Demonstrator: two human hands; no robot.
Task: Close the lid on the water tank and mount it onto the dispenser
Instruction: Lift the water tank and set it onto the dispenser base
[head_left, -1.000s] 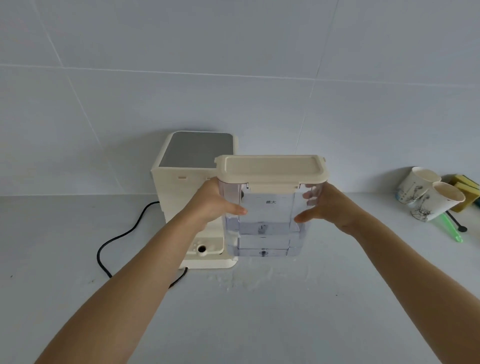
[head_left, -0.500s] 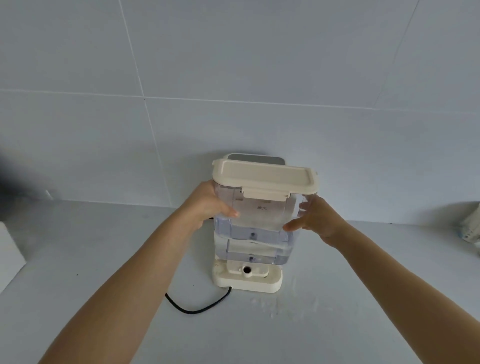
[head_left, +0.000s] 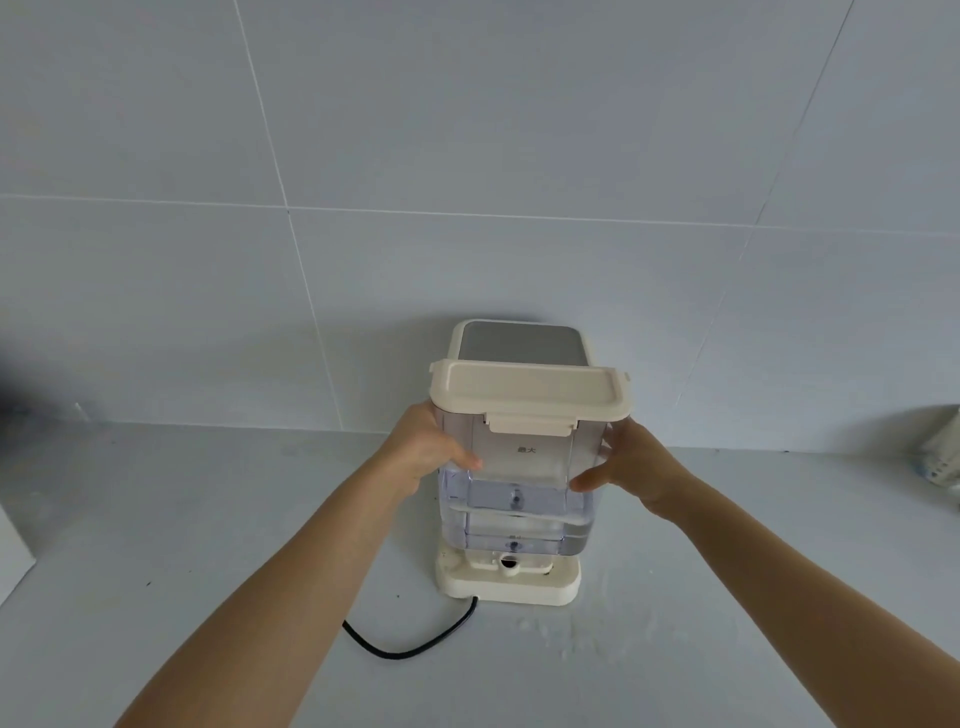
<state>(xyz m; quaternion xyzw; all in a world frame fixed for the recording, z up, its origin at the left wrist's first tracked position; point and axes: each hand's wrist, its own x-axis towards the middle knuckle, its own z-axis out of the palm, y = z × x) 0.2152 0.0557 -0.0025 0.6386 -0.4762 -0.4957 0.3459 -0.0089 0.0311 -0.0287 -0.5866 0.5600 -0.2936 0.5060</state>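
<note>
I hold a clear water tank (head_left: 519, 499) with water in its lower half and a closed cream lid (head_left: 530, 392), its front latch down. My left hand (head_left: 428, 449) grips the tank's left side and my right hand (head_left: 631, 462) grips its right side. The tank hangs upright just above the base of the cream dispenser (head_left: 511, 579), in front of the dispenser's body, whose grey top (head_left: 522, 340) shows behind the lid. A small round inlet on the base is visible below the tank.
A black power cord (head_left: 410, 647) curls on the grey counter in front left of the dispenser. Cups (head_left: 943, 462) lie at the far right edge. A white object (head_left: 13, 551) sits at the left edge. The tiled wall stands right behind the dispenser.
The tank has moved from the dispenser's right side to directly over its base and come lower and level. My view has swung so the dispenser is centred.
</note>
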